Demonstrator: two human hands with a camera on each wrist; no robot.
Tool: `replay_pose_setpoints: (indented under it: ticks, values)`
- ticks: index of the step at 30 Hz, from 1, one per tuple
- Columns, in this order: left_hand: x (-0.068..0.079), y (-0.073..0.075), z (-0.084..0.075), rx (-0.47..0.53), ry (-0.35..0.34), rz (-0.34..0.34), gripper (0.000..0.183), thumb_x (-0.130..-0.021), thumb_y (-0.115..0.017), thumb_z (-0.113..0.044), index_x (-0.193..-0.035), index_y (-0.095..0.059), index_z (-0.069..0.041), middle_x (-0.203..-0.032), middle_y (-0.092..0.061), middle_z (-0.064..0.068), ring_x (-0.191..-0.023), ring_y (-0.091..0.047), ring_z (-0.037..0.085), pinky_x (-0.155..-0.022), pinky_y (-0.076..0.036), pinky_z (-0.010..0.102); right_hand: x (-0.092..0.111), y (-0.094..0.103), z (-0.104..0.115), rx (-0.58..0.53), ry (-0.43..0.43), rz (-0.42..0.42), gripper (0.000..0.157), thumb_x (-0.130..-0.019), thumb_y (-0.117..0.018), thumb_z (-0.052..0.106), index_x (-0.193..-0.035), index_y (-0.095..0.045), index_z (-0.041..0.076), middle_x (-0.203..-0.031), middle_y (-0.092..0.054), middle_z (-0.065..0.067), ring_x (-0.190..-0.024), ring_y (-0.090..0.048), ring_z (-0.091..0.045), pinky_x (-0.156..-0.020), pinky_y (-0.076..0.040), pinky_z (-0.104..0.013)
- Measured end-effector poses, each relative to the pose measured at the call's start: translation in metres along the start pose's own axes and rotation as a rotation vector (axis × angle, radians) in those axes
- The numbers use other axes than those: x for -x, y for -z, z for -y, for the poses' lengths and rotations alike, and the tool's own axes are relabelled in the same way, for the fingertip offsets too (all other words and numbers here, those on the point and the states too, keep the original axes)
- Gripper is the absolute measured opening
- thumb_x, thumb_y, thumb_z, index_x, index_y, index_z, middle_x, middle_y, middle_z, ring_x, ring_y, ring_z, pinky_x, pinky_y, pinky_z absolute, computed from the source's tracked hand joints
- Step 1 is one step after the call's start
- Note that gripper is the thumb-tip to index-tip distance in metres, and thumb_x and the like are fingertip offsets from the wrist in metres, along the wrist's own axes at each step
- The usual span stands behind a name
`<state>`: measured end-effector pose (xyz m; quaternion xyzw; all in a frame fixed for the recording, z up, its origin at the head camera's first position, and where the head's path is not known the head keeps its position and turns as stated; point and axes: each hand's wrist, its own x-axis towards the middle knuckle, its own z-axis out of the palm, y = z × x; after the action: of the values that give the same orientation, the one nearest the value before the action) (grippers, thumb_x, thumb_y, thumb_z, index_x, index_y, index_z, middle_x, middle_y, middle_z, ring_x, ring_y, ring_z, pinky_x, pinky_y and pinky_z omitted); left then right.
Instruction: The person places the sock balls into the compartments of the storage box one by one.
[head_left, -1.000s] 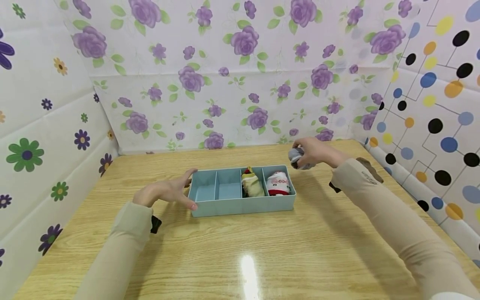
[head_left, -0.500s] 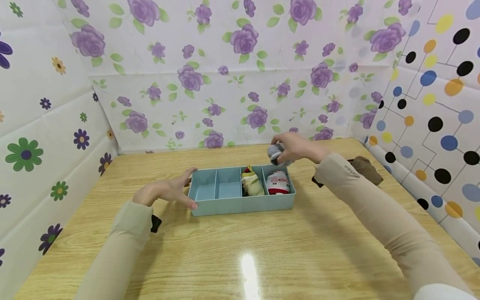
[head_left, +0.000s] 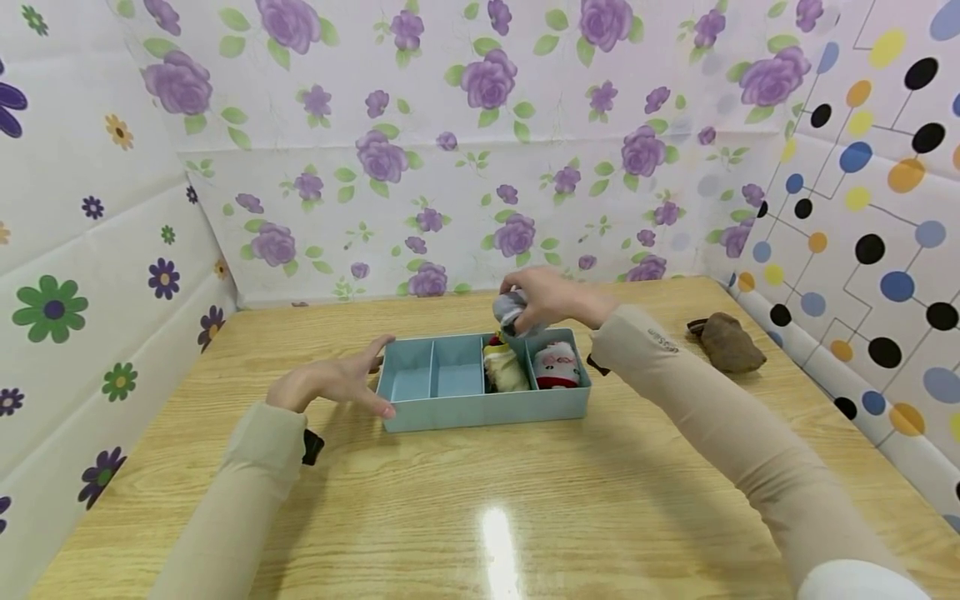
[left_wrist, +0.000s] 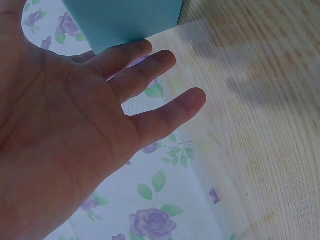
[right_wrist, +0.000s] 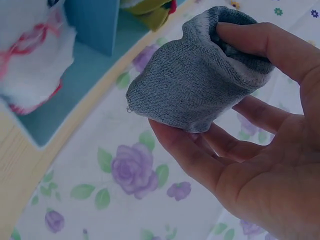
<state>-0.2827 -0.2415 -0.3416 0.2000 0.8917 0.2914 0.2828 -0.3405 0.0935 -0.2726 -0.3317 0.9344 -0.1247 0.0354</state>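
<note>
My right hand (head_left: 551, 297) holds a rolled grey sock (right_wrist: 175, 82) above the back of the light blue divided box (head_left: 487, 412). In the right wrist view, its thumb is tucked into the sock's folded opening and the fingers support it from below. My left hand (head_left: 333, 385) stays at the box's left end, thumb by the front corner and fingers by the back one; the left wrist view shows these fingers spread and fairly straight. A yellow rolled sock (head_left: 506, 371) and a white one with red trim (head_left: 557, 365) fill the two right compartments.
A brown rolled sock-like bundle (head_left: 727, 343) lies at the right rear of the wooden table (head_left: 420, 508). Patterned sheets hang behind and on both sides. The box's two left compartments hold nothing.
My right hand has carried the grey sock leftward, from right of the box to above its back edge. The brown bundle has come into full view. My left hand has stayed put.
</note>
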Motion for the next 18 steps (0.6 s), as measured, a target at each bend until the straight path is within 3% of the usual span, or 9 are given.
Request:
replay_pose_setpoints:
  ticks: [18]
  values:
    - [0.001,0.001,0.0,0.006,0.008,0.004,0.125,-0.08,-0.078,-0.038,-0.152,0.021,-0.011,-0.158,0.002,0.033,-0.146,-0.005,0.049,-0.114,-0.022,0.063,-0.022,-0.017,0.053,-0.006,0.145,0.081,0.048,-0.08,-0.075,0.015,-0.124,-0.059,0.007,-0.118,-0.063,-0.013,-0.104,-0.054,-0.025,-0.09,-0.047,-0.037]
